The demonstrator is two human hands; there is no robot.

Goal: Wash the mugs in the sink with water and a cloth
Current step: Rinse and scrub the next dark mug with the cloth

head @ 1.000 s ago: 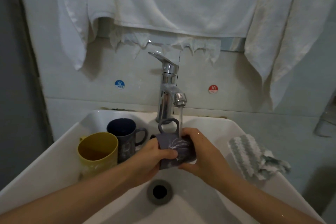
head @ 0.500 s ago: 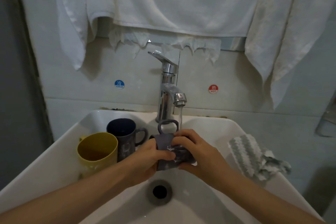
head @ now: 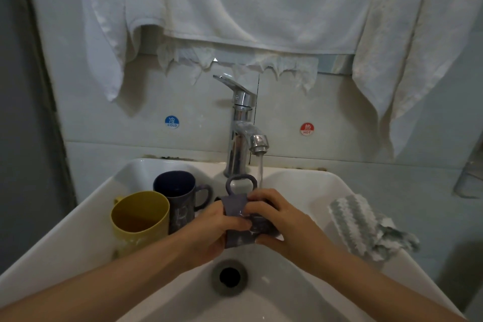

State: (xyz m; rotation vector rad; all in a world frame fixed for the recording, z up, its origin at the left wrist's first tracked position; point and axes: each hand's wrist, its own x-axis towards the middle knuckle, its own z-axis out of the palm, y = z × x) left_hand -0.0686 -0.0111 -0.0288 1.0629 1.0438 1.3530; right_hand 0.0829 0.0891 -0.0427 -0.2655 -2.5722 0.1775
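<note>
Moved: right hand [head: 285,219] fingers crept further over grey mug [head: 236,206].
Fingers: left hand [head: 209,232] also curled round it.
Mug: under running tap [head: 243,123], above sink [head: 65,240].
Surface: striped cloth [head: 358,222] on sink's right rim.
Room: white towels [head: 235,2] hang above.

A chrome tap [head: 241,136] stands at the far middle, its lever tilted up to the left. On the tiled wall [head: 339,102] behind it, a blue COLD sticker [head: 172,122] sits left of the tap and a red HOT sticker [head: 306,129] right of it. A wide white towel [head: 261,2] hangs above, with a left towel [head: 104,34] and a right towel [head: 407,47] beside it. A clear holder [head: 470,178] shows at the right edge.
</note>
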